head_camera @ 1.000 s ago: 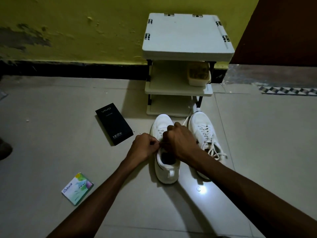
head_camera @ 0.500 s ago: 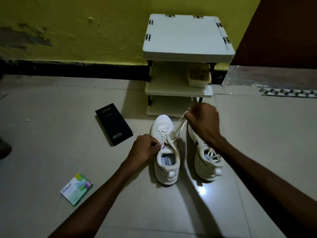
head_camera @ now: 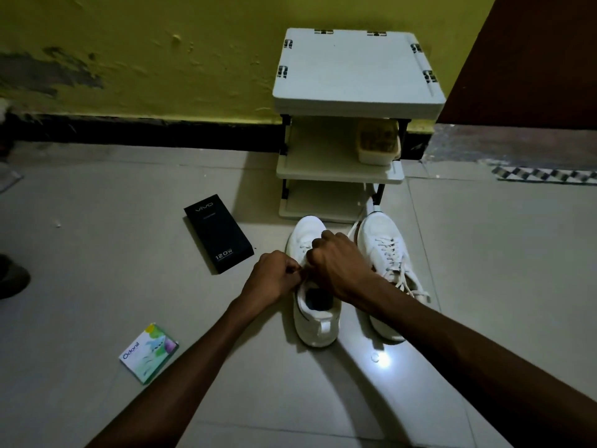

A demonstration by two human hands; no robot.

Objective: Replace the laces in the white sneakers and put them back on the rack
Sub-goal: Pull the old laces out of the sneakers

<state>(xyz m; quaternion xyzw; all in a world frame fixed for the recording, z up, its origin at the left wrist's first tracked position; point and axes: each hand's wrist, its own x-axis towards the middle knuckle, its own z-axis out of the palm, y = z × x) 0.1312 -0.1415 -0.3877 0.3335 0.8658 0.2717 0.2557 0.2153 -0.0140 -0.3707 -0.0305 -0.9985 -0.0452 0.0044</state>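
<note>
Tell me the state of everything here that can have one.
left hand: pinches the lace
right hand: pinches the lace
left sneaker: on floor, under both hands
right sneaker: on floor, laced, ends loose
rack: upright, tub on middle shelf
black box: closed, flat on floor
green box: closed, flat on floor

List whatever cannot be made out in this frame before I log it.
1. Head view: the white lace of the left white sneaker. The left hand and right hand gripping it cover the eyelets, so threading or knot is hidden.
2. Head view: the cream lidded plastic tub on the white three-shelf rack. Its contents are too dim and blurred.
3. Head view: the dark rounded object is cut off by the left edge.
</note>
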